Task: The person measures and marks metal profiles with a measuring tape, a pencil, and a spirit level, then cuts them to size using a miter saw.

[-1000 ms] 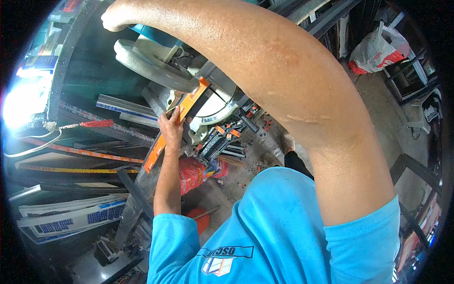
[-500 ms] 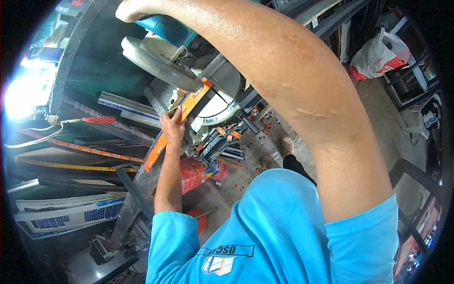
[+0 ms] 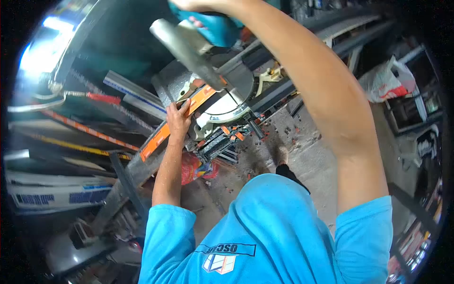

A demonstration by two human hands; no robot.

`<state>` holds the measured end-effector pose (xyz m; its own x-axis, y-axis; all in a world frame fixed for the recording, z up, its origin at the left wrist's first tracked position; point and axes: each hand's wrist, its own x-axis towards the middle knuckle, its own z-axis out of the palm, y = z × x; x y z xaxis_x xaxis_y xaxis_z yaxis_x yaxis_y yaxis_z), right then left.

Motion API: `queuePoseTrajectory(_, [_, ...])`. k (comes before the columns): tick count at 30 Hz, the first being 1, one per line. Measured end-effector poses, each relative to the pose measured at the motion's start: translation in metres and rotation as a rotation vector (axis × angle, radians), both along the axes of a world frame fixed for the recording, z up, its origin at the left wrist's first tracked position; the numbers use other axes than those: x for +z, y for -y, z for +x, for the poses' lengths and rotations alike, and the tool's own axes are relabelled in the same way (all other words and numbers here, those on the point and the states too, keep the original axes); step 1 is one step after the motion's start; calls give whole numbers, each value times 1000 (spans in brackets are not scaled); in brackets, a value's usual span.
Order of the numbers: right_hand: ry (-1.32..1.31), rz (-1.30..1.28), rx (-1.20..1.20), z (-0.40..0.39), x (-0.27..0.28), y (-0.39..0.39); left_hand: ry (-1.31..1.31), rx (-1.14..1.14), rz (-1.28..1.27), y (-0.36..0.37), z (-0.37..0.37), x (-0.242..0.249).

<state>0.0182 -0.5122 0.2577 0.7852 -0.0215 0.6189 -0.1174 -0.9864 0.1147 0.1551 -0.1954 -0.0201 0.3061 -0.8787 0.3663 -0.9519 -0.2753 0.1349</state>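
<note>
In the head view my right hand (image 3: pixel 195 5), partly cut off at the top edge, grips the teal handle housing (image 3: pixel 215 29) of a miter saw. The saw's grey blade guard (image 3: pixel 187 51) slants down to an orange-faced bar (image 3: pixel 163 132), whose far end lies beneath it. My left hand (image 3: pixel 178 119) is closed on this bar, fingers over its upper edge, to the left of the saw's round pale table (image 3: pixel 226 111). The guard hides where blade and bar meet.
Long profiles (image 3: pixel 135 97) lean at the left, near a red-handled tool (image 3: pixel 104 98) on a white cord. Small orange and dark offcuts (image 3: pixel 231 132) lie below the saw. A red bag (image 3: pixel 191 168) stands under the bench; a white-and-red bag (image 3: pixel 390 83) is at right.
The view has shifted, so the saw appears farther right. My right hand and the saw head have moved right and slightly up in view. My left hand stays on the bar.
</note>
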Motion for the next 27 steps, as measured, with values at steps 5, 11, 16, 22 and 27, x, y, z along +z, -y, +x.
queuePoseTrajectory(5, [-227,744,-232,-91,24,-78,-31,23,-39,-2,-6,3])
queuePoseTrajectory(11, [90,1348,-191,-114,-30,-95,-63,78,-3,-3,-3,-8])
queuePoseTrajectory(16, [15,1318,-259,-126,-40,-99,-85,112,-24,-3,-7,-4])
queuePoseTrajectory(22, [58,1307,-221,-131,-48,-99,-115,160,85,-1,-8,-5])
queuePoseTrajectory(27, [65,1306,-218,-132,-47,-102,-123,127,42,-2,-8,-4])
